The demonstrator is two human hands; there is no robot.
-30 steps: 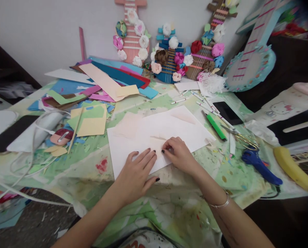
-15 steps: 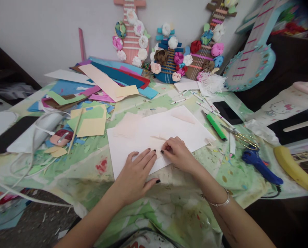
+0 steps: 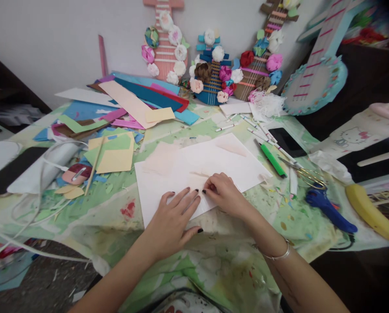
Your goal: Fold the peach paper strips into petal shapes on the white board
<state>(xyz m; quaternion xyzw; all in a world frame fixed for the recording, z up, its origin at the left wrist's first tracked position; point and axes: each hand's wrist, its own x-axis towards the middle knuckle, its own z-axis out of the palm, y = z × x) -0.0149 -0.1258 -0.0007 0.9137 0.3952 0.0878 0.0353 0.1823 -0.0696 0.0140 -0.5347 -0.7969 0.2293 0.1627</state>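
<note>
A large white sheet of paper (image 3: 161, 189) lies in front of me at the near side of the table. My left hand (image 3: 176, 217) rests flat on its lower edge, fingers stretched, with the fingertips by a small pale piece of paper (image 3: 201, 194). Close on the right, my right hand (image 3: 223, 191) is closed in a pinch over the same spot; what its fingertips hold is hidden. A thin beige sliver (image 3: 199, 174) shows just beyond the right fingers. Pale pink tissue-like pieces (image 3: 161, 157) lie on the white sheet's upper left.
Coloured paper strips (image 3: 125, 102) are heaped at the back left. Several flower-decked model instruments (image 3: 210, 71) stand along the wall. On the right are a green cutter (image 3: 272, 161), scissors (image 3: 307, 176), a blue glue gun (image 3: 329, 211), a phone (image 3: 287, 141) and a banana (image 3: 372, 213).
My left fingers have shifted very slightly to the right and spread a little. My right hand stays in almost the same place.
</note>
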